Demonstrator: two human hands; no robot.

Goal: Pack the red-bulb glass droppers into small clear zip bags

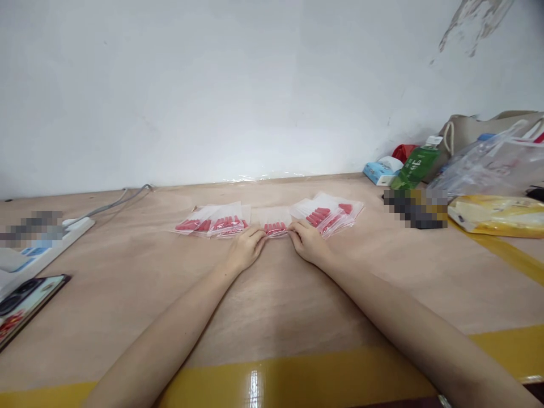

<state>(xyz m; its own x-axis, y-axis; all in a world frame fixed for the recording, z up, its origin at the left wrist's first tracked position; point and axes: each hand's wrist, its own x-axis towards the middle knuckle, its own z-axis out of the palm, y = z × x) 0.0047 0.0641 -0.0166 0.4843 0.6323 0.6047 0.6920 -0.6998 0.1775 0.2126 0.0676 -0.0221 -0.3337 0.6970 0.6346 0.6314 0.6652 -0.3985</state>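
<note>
A clear plastic bag (272, 216) with several small red sticks in a row along its near end lies flat between my hands. My left hand (247, 247) pinches its near left corner, fingers pressed together. At the near right corner, my right hand (306, 241) grips it the same way. To the left, overlapping bags (212, 220) with similar red pieces are spread out beside my left fingers. A second overlapping pile of bags (329, 214) lies just beyond my right hand. What exactly the red pieces are cannot be made out.
A power strip (79, 228) with a grey cable and a phone (32, 303) lie at the left. On the right stand a green bottle (419, 163), a tissue pack (382, 170), plastic bags (493, 158) and a yellow packet (497, 215). Yellow tape (297, 379) runs along the table's near edge.
</note>
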